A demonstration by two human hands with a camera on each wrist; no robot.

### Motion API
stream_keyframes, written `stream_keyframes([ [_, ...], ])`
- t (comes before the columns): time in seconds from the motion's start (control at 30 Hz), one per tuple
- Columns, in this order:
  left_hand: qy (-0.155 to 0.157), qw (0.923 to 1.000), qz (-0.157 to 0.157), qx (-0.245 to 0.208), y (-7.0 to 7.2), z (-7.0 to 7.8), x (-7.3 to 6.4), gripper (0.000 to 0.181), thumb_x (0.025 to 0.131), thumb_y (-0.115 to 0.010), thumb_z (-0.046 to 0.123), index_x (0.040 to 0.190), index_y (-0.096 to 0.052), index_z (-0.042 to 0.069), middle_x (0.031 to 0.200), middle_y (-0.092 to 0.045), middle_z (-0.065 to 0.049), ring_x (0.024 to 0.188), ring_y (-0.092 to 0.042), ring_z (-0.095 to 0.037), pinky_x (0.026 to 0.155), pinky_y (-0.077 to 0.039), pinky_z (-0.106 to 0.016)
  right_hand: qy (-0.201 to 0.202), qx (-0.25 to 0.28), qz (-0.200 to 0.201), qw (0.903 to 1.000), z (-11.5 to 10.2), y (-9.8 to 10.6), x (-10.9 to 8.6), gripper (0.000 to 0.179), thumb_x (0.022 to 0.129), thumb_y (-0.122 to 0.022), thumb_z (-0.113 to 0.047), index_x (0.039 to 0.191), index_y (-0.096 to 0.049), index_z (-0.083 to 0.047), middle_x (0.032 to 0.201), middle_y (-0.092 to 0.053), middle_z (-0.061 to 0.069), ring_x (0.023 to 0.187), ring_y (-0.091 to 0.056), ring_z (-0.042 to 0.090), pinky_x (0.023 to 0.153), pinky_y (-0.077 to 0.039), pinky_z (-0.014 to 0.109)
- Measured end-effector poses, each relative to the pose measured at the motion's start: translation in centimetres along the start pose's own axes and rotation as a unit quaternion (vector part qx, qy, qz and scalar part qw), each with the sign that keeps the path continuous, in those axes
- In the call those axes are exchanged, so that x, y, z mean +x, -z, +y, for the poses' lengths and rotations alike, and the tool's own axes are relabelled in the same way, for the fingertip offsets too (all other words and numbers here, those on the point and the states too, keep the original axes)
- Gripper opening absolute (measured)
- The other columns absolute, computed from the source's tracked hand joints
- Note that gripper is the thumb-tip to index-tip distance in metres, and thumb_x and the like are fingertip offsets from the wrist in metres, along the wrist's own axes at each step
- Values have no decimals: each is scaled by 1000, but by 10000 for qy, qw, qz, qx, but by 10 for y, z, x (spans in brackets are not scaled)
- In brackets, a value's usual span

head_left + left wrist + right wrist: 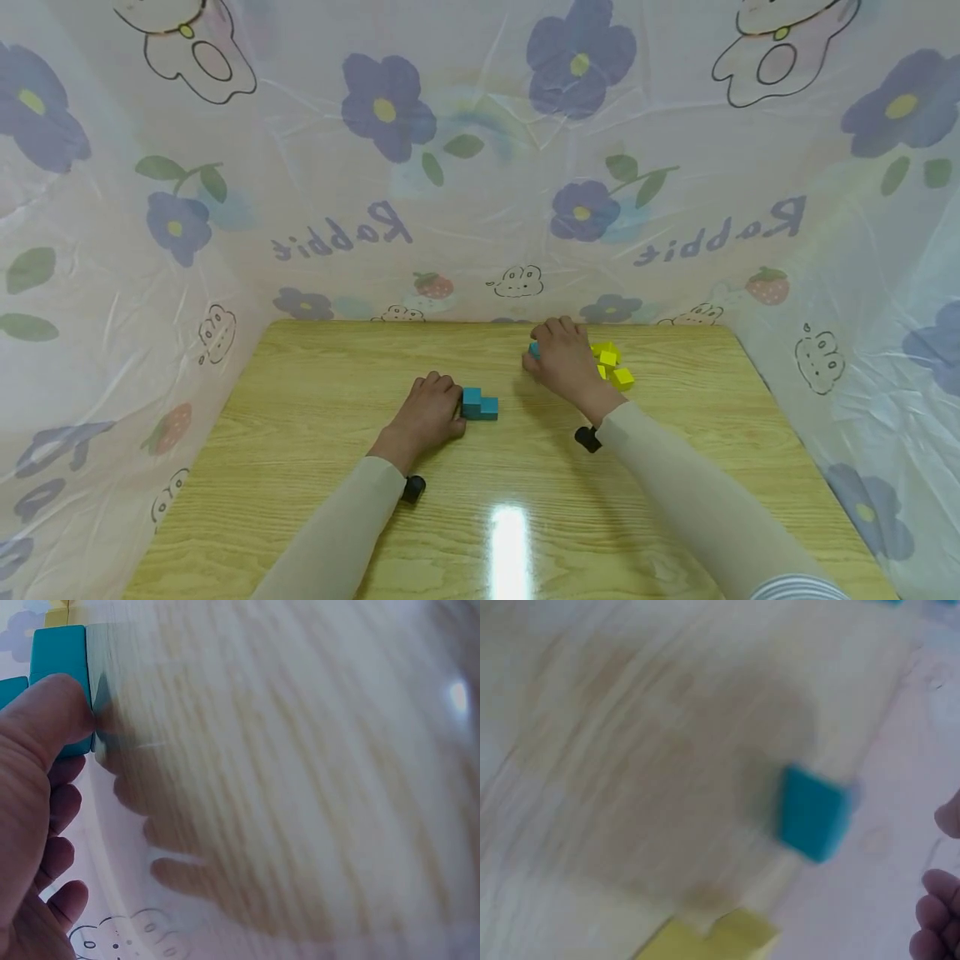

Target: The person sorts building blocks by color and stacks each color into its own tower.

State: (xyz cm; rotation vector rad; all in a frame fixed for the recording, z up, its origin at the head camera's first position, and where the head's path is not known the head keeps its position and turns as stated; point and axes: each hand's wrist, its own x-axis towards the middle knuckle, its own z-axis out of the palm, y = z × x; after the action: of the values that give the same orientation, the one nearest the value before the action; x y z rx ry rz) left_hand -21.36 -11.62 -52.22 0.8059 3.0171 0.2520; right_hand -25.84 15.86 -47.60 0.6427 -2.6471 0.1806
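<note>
Left grip (429, 412): thumb laid on the near face of the stacked blue blocks (472, 405), fingers curled at their left end — judged to be gripping them.
Right grip (562, 354): over the loose blue block (814, 814), thumb and fingertips parted; no contact shows in the right wrist view.
Block position: stack on the desk (300, 392), just beside the left palm; loose block near the far edge, partly covered by the right hand in the head view.
Block weight: presumably light, manageable with 2 digits.
Block material: judged stiff, not fragile; smooth faces might slip a little under a fingertip.
Hold point: 2 opposite side faces, mid-height, top left free; on the stack, the lower left block, since the upper likely only rests there.
Block appearance: plain teal-blue, flat-sided, crisp edges; 1 raised over the left of a low row of 2.
Yellow blocks (608, 359): clustered right of the right hand.
Image limit: loose block blurred — surface finish cannot be told.
</note>
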Motion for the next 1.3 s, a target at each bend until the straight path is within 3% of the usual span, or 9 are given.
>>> stream_keyframes([
  [0.13, -35, 10000, 5, -8, 0, 0, 1, 39, 97, -70, 34, 124, -69, 7, 121, -65, -5, 107, -50, -24, 100, -41, -44, -404, -346, -261, 9982, 23, -4, -2, 39, 96, -75, -36, 109, -67, -1, 98, -61, 13, 89, -49, 33, 80, -38, 47],
  [0.27, -35, 10000, -54, 2, 1, 0, 2, 39, 97, -69, 34, 124, -69, 7, 121, -64, -5, 106, -49, -23, 99, -40, -44, -563, -573, -460, 9957, 33, -12, -4, 43, 96, -76, -41, 97, -62, 0, 88, -54, 12, 81, -44, 32, 77, -35, 45],
  [0.4, 3, 10000, -96, 25, 3, 0, 1, 39, 97, -70, 35, 124, -68, 7, 120, -64, -4, 105, -49, -23, 101, -41, -44, -865, -537, -558, 9932, 30, -21, 0, 50, 98, -72, -47, 90, -56, 0, 87, -52, 15, 84, -45, 36, 81, -37, 49],
  [0.6, 34, 9998, -173, 0, 2, 0, -2, 40, 97, -69, 36, 125, -67, 8, 120, -63, -4, 106, -48, -23, 104, -41, -46, -1612, -404, -1000, 9810, 19, -34, 6, 61, 100, -62, -54, 106, -59, 6, 101, -54, 20, 98, -47, 40, 86, -39, 54],
  [0.7, 36, 9999, -165, 3, 0, 0, -3, 40, 97, -69, 36, 125, -67, 7, 121, -63, -4, 107, -49, -23, 104, -41, -45, -1767, -416, -1030, 9780, 15, -41, 6, 60, 99, -63, -54, 103, -59, 5, 102, -54, 21, 100, -47, 40, 85, -40, 54],
  [1.03, -34, 10000, -16, -36, -1, 1, -3, 39, 95, -71, 35, 121, -69, 6, 117, -64, -4, 103, -48, -23, 99, -42, -45, -1950, -584, -1322, 9701, 7, -47, 7, 52, 102, -59, -50, 84, -54, -1, 93, -51, 17, 94, -45, 36, 83, -40, 52],
  [1.17, -27, 10000, -24, -5, 0, 2, -2, 39, 95, -71, 36, 121, -69, 7, 117, -64, -4, 103, -48, -22, 98, -42, -44, -1874, -476, -1309, 9724, 8, -49, 7, 49, 102, -62, -48, 92, -60, 1, 99, -58, 17, 101, -50, 38, 89, -42, 55],
  [1.3, 11, 10000, -62, 10, 3, 2, -1, 39, 96, -71, 36, 123, -69, 8, 119, -64, -3, 104, -49, -22, 99, -42, -43, -1227, -141, -1191, 9852, 12, -48, 8, 35, 103, -63, -35, 107, -63, -1, 108, -59, 16, 109, -49, 37, 97, -40, 54],
])
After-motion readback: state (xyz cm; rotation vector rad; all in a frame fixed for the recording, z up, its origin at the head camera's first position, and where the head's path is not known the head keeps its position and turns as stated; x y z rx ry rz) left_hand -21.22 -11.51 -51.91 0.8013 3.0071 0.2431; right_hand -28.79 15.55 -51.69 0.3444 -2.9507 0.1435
